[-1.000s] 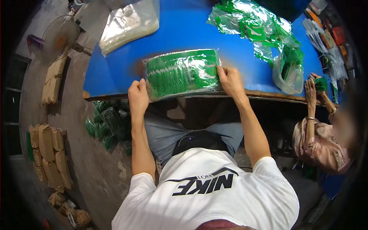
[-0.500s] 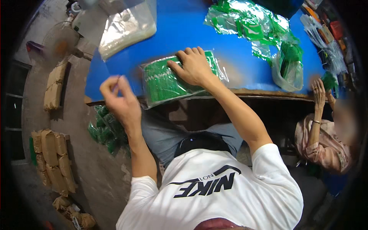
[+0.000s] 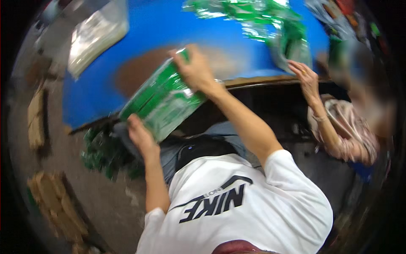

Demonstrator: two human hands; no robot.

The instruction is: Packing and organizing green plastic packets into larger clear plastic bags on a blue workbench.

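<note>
A clear plastic bag packed with green packets [image 3: 167,99] is held at a slant over the table's front edge, reaching toward my lap. My right hand [image 3: 195,71] grips its upper right end, fingers over the far edge. At its lower left corner, my left hand [image 3: 143,135] is closed on the bag, the thumb showing along the side; its other fingers are mostly hidden. Motion smears both hands and the bag somewhat.
On the blue table [image 3: 169,27] are a stack of clear bags [image 3: 95,36] at left and loose green packets [image 3: 253,19] at the back. A co-worker's hand [image 3: 308,82] is by an open bag [image 3: 292,46] at right. Green bags [image 3: 108,154] lie below left, near brown paper bundles [image 3: 57,203].
The bag has come up off the table and turned to a slant, toward my lap. My left hand has closed on its lower corner. The co-worker's hand has reached toward the open bag.
</note>
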